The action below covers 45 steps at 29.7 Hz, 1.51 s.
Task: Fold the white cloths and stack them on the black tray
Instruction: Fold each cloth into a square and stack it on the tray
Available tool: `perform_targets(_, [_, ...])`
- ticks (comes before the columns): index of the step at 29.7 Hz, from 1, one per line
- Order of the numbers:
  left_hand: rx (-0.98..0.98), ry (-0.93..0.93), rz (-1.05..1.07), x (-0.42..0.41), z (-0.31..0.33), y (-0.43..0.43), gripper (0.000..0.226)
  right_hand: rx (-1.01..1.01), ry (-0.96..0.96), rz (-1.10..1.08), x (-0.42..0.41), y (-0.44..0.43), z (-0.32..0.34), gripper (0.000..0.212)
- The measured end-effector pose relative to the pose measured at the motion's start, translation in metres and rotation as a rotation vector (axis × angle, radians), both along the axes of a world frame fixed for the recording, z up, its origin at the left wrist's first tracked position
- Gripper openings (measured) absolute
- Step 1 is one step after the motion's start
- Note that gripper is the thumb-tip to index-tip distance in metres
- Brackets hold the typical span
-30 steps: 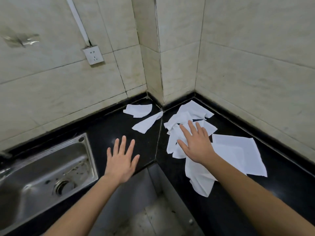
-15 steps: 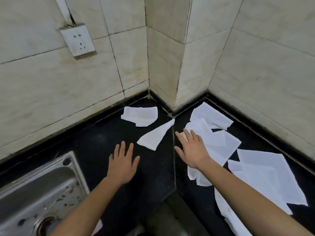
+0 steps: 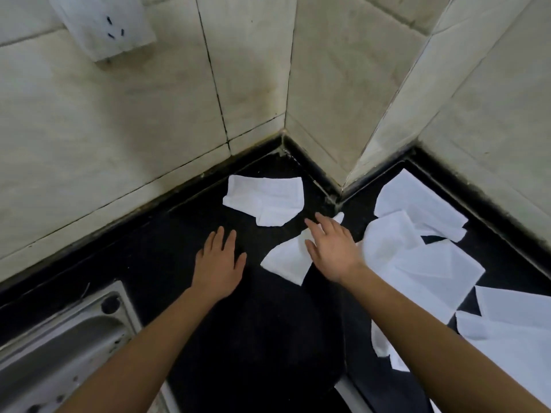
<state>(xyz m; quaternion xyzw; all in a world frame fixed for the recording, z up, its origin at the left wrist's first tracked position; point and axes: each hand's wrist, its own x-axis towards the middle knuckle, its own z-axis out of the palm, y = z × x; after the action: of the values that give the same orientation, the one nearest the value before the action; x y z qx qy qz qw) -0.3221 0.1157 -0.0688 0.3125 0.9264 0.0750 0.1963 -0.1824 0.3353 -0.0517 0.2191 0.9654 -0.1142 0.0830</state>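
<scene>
**In the counter's corner, both hands open among loose white cloths**

At the middle of the frame, the right hand point(image 3: 332, 248) reaches palm down with its fingers straight and slightly spread. It lies over the upper end of a small triangular white cloth point(image 3: 284, 263), gripping nothing; I cannot tell whether the fingers press the cloth or only hover above it. The cloth's pointed tip peeks out just past the fingertips, and its wide end lies flat on the black counter point(image 3: 143, 263).

Just left of that, the left hand point(image 3: 219, 260) is also flat and empty, with its fingers straight and close together. It rests palm down on bare counter, a little apart from the triangular cloth.

Above the two hands, close to where the tiled walls point(image 3: 253, 70) meet, sits a rumpled white cloth point(image 3: 265, 201), loosely doubled over. Neither hand touches it.

Down the right side of the frame lies a heap of white cloths point(image 3: 423, 269), unfolded and overlapping at odd angles. It runs from the wall's black edge to the lower right corner, partly under the right forearm.

In the lower left corner is the rim of a steel sink point(image 3: 59, 347). A white wall socket point(image 3: 104, 22) hangs in the upper left.
</scene>
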Motion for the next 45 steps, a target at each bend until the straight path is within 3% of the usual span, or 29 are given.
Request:
perform_targets(4, [0.084,0.059,0.045,-0.035,-0.010,0.027,0.059,-0.073,0.087,0.025,-0.057,0.020,-0.020,0.048])
perform_targets(9, [0.122,0.126,-0.138,-0.072,-0.039,0.065,0.054,-0.168,0.122,0.131,-0.100,0.027,-0.058,0.039])
perform_targets(12, [0.108,0.141,-0.124,-0.082,-0.056,0.070,0.048,-0.190,0.054,0.197,-0.104,0.030,-0.075,0.046])
perform_targets(15, [0.105,0.220,-0.066,-0.072,-0.058,0.064,0.039,-0.281,-0.005,0.285,-0.086,0.030,-0.075,0.040])
perform_targets(19, [-0.017,0.100,0.079,-0.058,-0.043,0.057,0.059,-0.433,-0.095,0.358,-0.061,0.027,-0.065,0.026])
perform_targets(22, [-0.144,0.053,0.098,-0.057,-0.045,0.056,0.065,-0.453,-0.084,0.199,-0.069,0.032,-0.059,0.039])
perform_targets(26, [-0.194,-0.059,0.158,-0.063,-0.053,0.054,0.056,-0.253,-0.114,-0.041,-0.088,0.040,-0.061,0.056])
perform_targets(30, [-0.091,-0.010,0.217,-0.058,-0.053,0.045,0.030,-0.205,-0.142,-0.050,-0.092,0.041,-0.062,0.033])
perform_targets(34, [0.093,0.122,0.199,-0.049,-0.041,0.026,0.014,-0.269,-0.085,-0.031,-0.084,0.033,-0.050,0.025])
perform_targets(37, [0.238,0.219,0.194,-0.045,-0.016,0.005,0.012,-0.379,0.072,-0.063,-0.080,0.025,-0.024,0.016])
perform_targets(40, [0.251,0.258,0.212,-0.044,0.016,-0.016,0.013,-0.509,0.189,-0.083,-0.077,0.014,0.010,0.019])
perform_targets(45, [0.375,0.312,0.232,-0.032,0.067,-0.057,0.018,-0.624,0.250,-0.039,-0.066,-0.010,0.065,0.022])
